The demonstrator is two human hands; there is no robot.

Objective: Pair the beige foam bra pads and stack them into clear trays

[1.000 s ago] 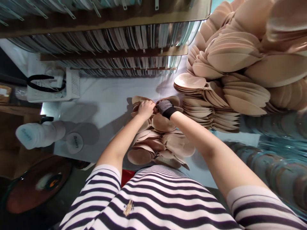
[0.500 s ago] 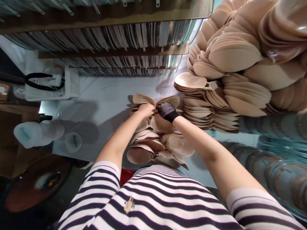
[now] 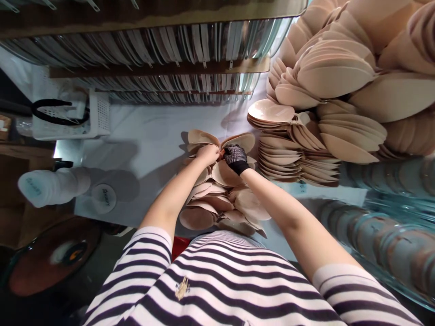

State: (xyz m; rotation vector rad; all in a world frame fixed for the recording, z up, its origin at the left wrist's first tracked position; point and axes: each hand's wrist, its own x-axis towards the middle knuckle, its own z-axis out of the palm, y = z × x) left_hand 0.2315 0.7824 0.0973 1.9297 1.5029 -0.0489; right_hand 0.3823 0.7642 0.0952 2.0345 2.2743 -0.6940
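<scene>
In the head view, my left hand [image 3: 208,155] is bare and its fingers pinch together at the middle of a bundle of beige bra cups [image 3: 203,136]. My right hand [image 3: 235,156], in a dark mesh glove, is closed just beside it at the same spot. What lies between the fingertips is too small to make out. The bundle's cups fan out to the left and right beyond my hands. Nearer to me, more beige bra cups [image 3: 199,218] lie in stacked, overlapping bundles on the pale table [image 3: 149,131].
Bundled bra cups [image 3: 333,77] pile high on the right. Clear bags with zips [image 3: 176,45] stand in rows at the back. A white basket [image 3: 102,113] holds a black band at left, near a white labelled stack [image 3: 50,185]. Clear-wrapped rolls [image 3: 384,240] lie at lower right.
Both hands stay at the middle of the bundle, with the gloved right hand turned slightly and its fingers drawn in more. The view has shifted a little.
</scene>
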